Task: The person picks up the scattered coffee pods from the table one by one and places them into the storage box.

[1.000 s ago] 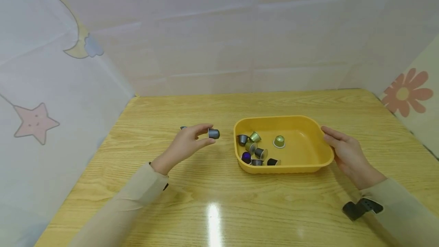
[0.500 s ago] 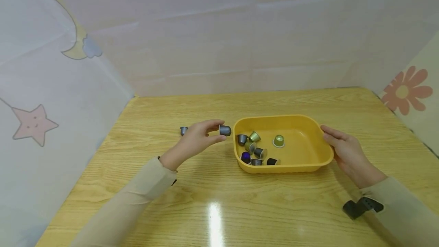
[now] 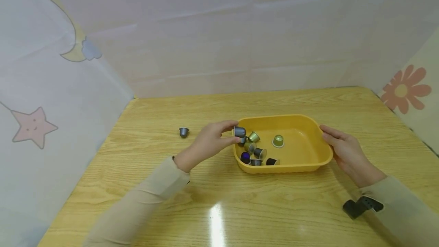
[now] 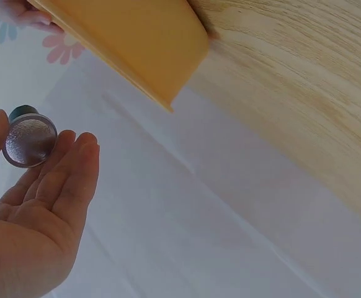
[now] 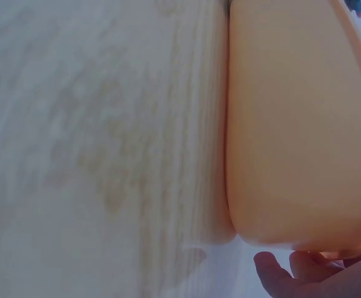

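My left hand pinches a dark grey coffee capsule between thumb and fingertips, over the left rim of a yellow tray. In the left wrist view the capsule's silvery foil lid faces the camera. Several capsules lie inside the tray, mostly toward its left: a light green capsule, a purple capsule and a black capsule among them. Another green capsule stands lid down near the middle. My right hand holds the tray's right end at the rim.
One more grey capsule sits on the wooden table left of my left hand. A pale cloth backdrop rises behind the table's far edge. A black strap hangs at the right sleeve.
My left hand has moved right with the grey capsule, from over the table to over the tray's left rim. The capsule on the table now shows fully. The right hand stays on the tray.
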`<state>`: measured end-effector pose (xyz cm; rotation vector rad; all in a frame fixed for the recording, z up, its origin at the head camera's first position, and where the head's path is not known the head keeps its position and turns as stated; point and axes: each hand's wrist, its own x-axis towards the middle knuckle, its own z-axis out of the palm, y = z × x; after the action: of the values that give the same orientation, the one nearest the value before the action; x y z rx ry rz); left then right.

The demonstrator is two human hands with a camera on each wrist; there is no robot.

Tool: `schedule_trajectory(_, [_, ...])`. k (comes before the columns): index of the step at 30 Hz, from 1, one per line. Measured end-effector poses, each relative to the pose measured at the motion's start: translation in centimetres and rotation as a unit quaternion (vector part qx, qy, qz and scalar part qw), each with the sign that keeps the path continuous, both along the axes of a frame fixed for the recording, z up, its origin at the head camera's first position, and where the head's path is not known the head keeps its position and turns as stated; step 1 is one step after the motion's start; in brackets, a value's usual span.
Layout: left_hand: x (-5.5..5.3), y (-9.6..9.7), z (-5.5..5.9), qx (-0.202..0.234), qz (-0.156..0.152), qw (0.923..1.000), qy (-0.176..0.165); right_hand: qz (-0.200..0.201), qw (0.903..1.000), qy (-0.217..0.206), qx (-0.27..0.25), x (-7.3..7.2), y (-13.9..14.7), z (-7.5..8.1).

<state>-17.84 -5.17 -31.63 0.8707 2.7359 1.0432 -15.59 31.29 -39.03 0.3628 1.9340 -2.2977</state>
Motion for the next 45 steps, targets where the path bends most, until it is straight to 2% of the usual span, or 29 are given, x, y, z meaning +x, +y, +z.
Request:
schedule_trajectory(8, [0.1, 1.5, 0.2, -0.027, -0.025, 0.9993, -0.001, 0.005, 0.9999, 0.008, -0.011, 0.0, 0.1, 0.0])
schedule_trajectory(14, [-0.3, 2.4, 0.0, -0.046, -0.043, 0.998, 0.009, 0.007, 0.9999, 0.008, -0.009, 0.0, 0.1, 0.1])
schedule_trajectory(22, [-0.3, 3.4, 0.1, -0.069, -0.059, 0.9958, 0.001, 0.0, 1.0, 0.009, 0.0, -0.1, 0.0, 0.0])
schedule_trajectory(27, [0.0, 4.0, 0.1, -0.053, -0.064, 0.9964, -0.016, -0.005, 1.0, 0.007, 0.0, -0.1, 0.0, -0.1])
schedule_trajectory(31, [0.1, 4.8, 0.1, -0.01, -0.059, 0.9964, -0.06, -0.003, 1.0, 0.006, 0.001, -0.1, 0.0, -0.1])
schedule_trajectory(34, [0.1, 5.3, -0.1, 0.024, -0.055, 0.993, -0.102, -0.003, 1.0, 0.006, -0.001, 0.0, -0.1, 0.0])
schedule_trajectory(37, [-0.1, 5.7, -0.2, 0.053, -0.049, 0.987, -0.144, -0.002, 1.0, 0.006, 0.005, -0.1, -0.2, 0.1])
schedule_trajectory(43, [-0.9, 6.6, -1.2, 0.094, -0.022, 0.9752, -0.199, 0.003, 0.9995, -0.007, 0.029, -0.1, -0.3, 0.2])
schedule_trajectory(45, [-1.0, 7.0, -1.6, 0.113, -0.014, 0.9676, -0.226, 0.003, 0.9994, -0.009, 0.032, 0.0, -0.3, 0.2])
